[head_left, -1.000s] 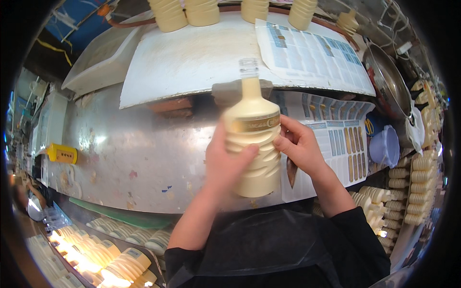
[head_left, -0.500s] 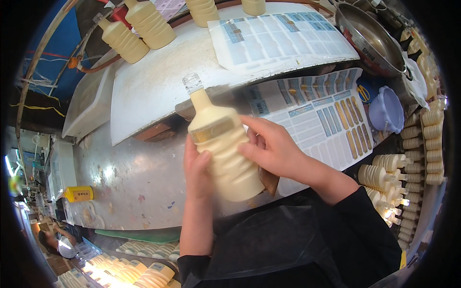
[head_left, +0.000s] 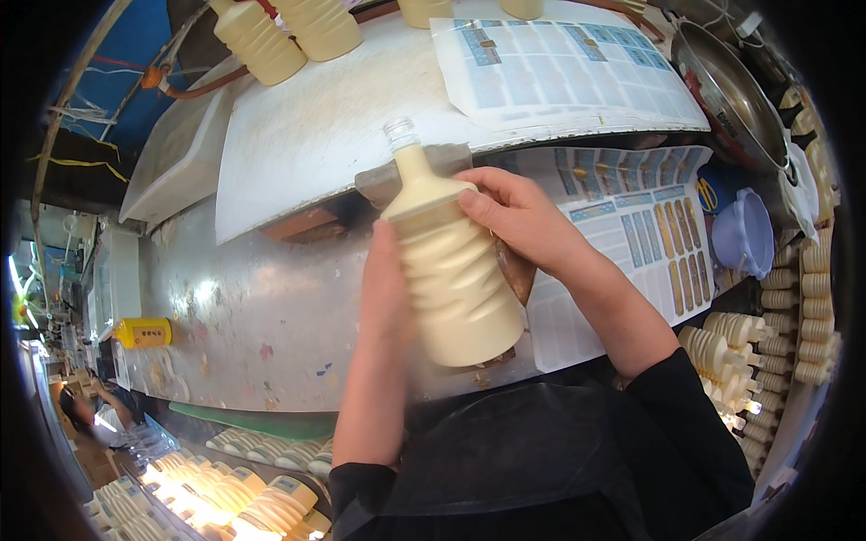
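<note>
A cream bottle (head_left: 460, 288) with wavy ridges and a clear threaded neck tilts between my hands over the metal worktop, neck pointing away. A narrow greyish band (head_left: 426, 219) runs across it just below the shoulder. My left hand (head_left: 386, 284), somewhat blurred, grips the bottle's left side with its fingers hidden behind. On the right shoulder, my right hand (head_left: 514, 216) is closed on the bottle, thumb pressing at the band's right end. Behind the neck lies a grey block or pad (head_left: 377, 185). A sheet of blue and gold stickers (head_left: 622, 230) lies to the right.
Several cream bottles (head_left: 262, 45) stand on the white board (head_left: 307, 126) at the back, beside another sticker sheet (head_left: 577, 86). At right are a large metal pan (head_left: 731, 90), a lilac bucket (head_left: 744, 233) and stacked bottles. A yellow bottle (head_left: 144, 332) lies left; a person sits farther off.
My right hand has shifted up the bottle from the ridges, its thumb now on the band. The bottle has turned a little, and the band's gold face no longer shows. The view has shifted.
</note>
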